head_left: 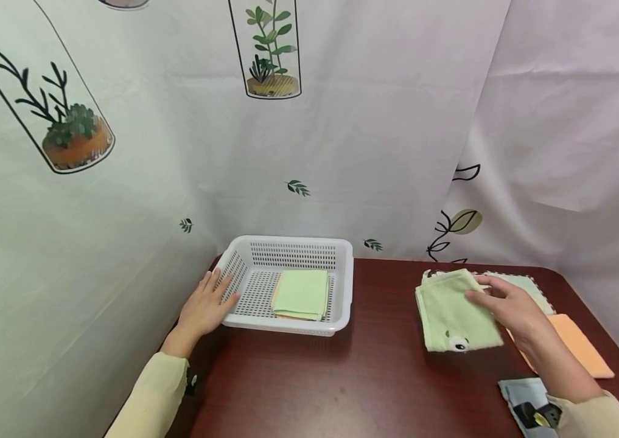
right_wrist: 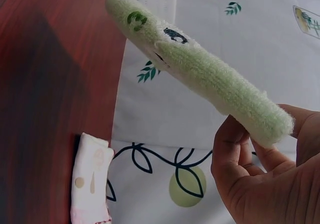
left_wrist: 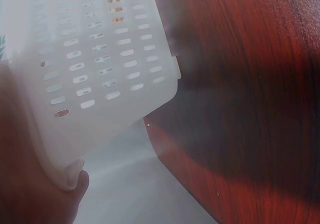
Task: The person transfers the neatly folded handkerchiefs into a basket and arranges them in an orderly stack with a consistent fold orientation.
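My right hand pinches a folded light-green towel by its right edge, thumb on top and fingers beneath. The towel carries an embroidered animal face on its near side and a small loop at its far corner. It hangs above the right side of the table; the right wrist view shows it edge-on as a thick folded layer. My left hand rests on the left rim of a white perforated plastic basket, fingers straight and spread. Inside the basket lies a folded green towel, with an orange edge showing under it.
Behind my right hand lies a pale cloth with a patterned edge. An orange folded towel and a grey-blue folded cloth lie near the table's right side. A printed curtain hangs behind the dark red table.
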Available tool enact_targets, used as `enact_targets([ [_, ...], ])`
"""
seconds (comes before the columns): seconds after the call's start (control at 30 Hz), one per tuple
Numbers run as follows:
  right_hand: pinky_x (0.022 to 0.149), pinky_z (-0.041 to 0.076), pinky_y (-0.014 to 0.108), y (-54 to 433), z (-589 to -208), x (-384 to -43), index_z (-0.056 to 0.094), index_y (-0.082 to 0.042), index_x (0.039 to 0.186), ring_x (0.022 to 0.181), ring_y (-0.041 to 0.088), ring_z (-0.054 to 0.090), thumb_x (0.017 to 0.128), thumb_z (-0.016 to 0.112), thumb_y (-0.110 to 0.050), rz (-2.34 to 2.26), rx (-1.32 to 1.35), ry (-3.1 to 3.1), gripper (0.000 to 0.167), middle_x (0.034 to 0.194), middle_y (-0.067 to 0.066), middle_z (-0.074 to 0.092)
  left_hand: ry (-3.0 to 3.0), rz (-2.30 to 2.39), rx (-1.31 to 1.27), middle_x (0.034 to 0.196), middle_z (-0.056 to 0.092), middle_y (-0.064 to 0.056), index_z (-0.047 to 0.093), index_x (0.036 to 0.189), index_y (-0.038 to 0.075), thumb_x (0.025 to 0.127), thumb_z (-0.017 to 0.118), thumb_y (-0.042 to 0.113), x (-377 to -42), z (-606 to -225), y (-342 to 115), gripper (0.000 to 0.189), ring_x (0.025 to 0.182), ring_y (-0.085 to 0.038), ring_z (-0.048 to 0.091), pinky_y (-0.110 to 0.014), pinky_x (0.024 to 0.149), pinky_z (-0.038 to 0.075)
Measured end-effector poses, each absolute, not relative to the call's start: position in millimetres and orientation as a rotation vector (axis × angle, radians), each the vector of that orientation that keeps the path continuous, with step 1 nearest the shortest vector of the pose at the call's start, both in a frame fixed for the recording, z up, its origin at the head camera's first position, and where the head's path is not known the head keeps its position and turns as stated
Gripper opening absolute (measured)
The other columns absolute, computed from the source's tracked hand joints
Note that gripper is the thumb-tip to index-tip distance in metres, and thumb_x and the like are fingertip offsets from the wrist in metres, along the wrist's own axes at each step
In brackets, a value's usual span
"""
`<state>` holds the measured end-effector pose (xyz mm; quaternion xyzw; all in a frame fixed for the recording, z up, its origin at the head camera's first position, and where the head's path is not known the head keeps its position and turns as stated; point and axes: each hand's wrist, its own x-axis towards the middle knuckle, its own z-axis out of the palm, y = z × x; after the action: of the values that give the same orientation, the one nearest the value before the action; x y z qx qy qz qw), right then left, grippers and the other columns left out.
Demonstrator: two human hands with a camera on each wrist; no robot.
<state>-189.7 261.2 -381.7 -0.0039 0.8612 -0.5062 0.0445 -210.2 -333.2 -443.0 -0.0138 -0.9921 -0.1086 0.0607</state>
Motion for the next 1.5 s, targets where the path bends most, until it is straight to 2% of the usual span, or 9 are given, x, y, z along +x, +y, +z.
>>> enact_targets([
  [0.1,0.068,0.054,0.027,259,-381,-191,0.043,0.007,0.146,0.083,0.004,0.057,0.099,0.067,-0.034,-1.532,-0.019,2.662,0.067,0.123,0.018,0.056,-3.003,-0.327,-0.041,0.165,0.017,-0.026,0.035,0.157,0.004,0.103,0.05,0.046,-211,-443,-334,0.07,0.153,-0.047,0.011,-0.066,0.119,0.018],
  [0.2,0.066,0.052,0.027,256,-380,-192,0.046,0.007,0.144,0.082,0.006,0.055,0.098,0.068,-0.033,-1.521,-0.025,2.692,0.064,0.107,0.002,0.057,-3.005,-0.329,-0.043,0.166,0.017,-0.026,0.034,0.157,0.005,0.103,0.05,0.046,-211,-443,-334,0.07,0.153,-0.047,0.01,-0.066,0.119,0.018],
  [0.43,0.063,0.053,0.029,248,-378,-193,0.051,0.006,0.138,0.075,0.008,0.057,0.097,0.07,-0.033,-1.582,-0.035,2.684,0.06,0.096,0.0,0.057,-3.006,-0.327,-0.05,0.166,0.016,-0.026,0.034,0.158,0.005,0.103,0.049,0.047,-211,-444,-334,0.071,0.153,-0.047,0.01,-0.065,0.12,0.017],
  [0.67,0.066,0.056,0.03,242,-374,-196,0.047,0.005,0.142,0.077,0.007,0.061,0.098,0.068,-0.035,-1.621,-0.029,2.624,0.064,0.101,-0.001,0.057,-3.003,-0.325,-0.05,0.166,0.016,-0.025,0.034,0.158,0.005,0.103,0.048,0.05,-211,-444,-334,0.072,0.153,-0.047,0.01,-0.065,0.12,0.018],
  [0.97,0.062,0.062,0.042,232,-369,-198,0.047,0.003,0.14,0.069,0.014,0.069,0.097,0.07,-0.028,-1.819,-0.025,2.437,0.058,0.09,-0.004,0.059,-3.0,-0.336,-0.045,0.166,0.017,-0.025,0.034,0.157,0.005,0.103,0.05,0.047,-210,-442,-334,0.07,0.153,-0.046,0.01,-0.065,0.12,0.018],
  [1.3,0.064,0.061,0.035,227,-367,-201,0.049,0.002,0.139,0.073,0.007,0.065,0.097,0.07,-0.028,-1.8,-0.048,2.468,0.056,0.091,-0.007,0.057,-2.998,-0.325,-0.042,0.166,0.018,-0.026,0.035,0.157,0.005,0.103,0.051,0.046,-210,-442,-334,0.069,0.153,-0.047,0.012,-0.065,0.119,0.02],
  [1.5,0.065,0.062,0.038,225,-365,-202,0.057,-0.007,0.129,0.074,0.009,0.067,0.097,0.071,-0.028,-1.857,-0.051,2.42,0.041,0.091,-0.008,0.059,-2.994,-0.322,-0.052,0.165,0.018,-0.026,0.036,0.157,0.005,0.103,0.051,0.046,-210,-443,-334,0.069,0.153,-0.047,0.012,-0.065,0.119,0.019],
])
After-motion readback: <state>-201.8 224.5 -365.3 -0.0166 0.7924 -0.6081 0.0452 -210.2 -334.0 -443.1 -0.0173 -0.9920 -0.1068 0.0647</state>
